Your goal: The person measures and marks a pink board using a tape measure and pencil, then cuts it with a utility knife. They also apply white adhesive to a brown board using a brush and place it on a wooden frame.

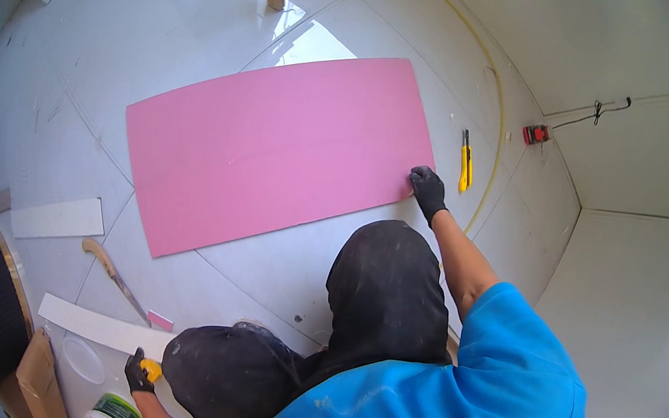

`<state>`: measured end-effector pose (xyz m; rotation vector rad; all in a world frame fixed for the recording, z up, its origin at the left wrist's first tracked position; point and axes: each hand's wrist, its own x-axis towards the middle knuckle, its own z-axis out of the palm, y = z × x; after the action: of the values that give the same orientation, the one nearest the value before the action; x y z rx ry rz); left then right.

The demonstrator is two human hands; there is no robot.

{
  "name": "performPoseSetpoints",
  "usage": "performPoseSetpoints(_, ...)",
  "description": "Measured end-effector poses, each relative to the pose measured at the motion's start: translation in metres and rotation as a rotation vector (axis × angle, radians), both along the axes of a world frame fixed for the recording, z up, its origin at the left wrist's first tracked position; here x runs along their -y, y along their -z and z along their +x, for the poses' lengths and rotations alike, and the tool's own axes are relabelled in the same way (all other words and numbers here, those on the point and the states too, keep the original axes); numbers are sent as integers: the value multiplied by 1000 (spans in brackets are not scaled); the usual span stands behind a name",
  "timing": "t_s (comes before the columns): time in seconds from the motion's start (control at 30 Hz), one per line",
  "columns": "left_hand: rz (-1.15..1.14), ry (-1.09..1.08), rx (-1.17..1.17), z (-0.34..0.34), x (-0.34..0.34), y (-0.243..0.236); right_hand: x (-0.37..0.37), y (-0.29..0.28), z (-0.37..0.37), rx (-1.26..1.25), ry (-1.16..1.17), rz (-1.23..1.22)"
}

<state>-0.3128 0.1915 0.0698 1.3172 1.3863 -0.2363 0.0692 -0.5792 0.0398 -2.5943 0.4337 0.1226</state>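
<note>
A large pink board (pixel 281 157) lies flat on the tiled floor in front of my knees. My right hand (pixel 429 192), in a black glove, is closed at the board's right edge near its near corner, with the fingertips partly hidden. Down at the lower left, my gloved left hand (pixel 140 371) is closed round a compact yellow tape measure (pixel 150 370), beside my left knee. A yellow utility knife (pixel 466 167) rests on the floor to the right of the board.
A wooden-handled saw (pixel 113 268), white strips (pixel 93 323) and a small pink offcut (pixel 160 321) lie at left. Nearby stand a white-and-green bucket (pixel 114 415) and cardboard (pixel 41 377). A yellow hose (pixel 501 104) curves along the right; a red device (pixel 535 135) sits by the wall.
</note>
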Motion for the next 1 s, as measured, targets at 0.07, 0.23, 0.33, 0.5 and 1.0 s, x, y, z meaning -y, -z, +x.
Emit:
performPoseSetpoints(0.07,82,-33,121,16,17,-42,15,-2,-7,-13,4,-44)
performPoseSetpoints(0.23,193,118,201,108,49,-122,51,7,-63,-115,30,-241)
performPoseSetpoints(0.33,152,345,303,210,88,-145,72,16,-96,-136,48,-279)
performPoseSetpoints(0.5,-254,420,331,367,201,-130,87,0,-91,22,-133,-538)
performPoseSetpoints(1.0,-145,1313,240,414,498,1,-50,-29,-102,-121,37,682)
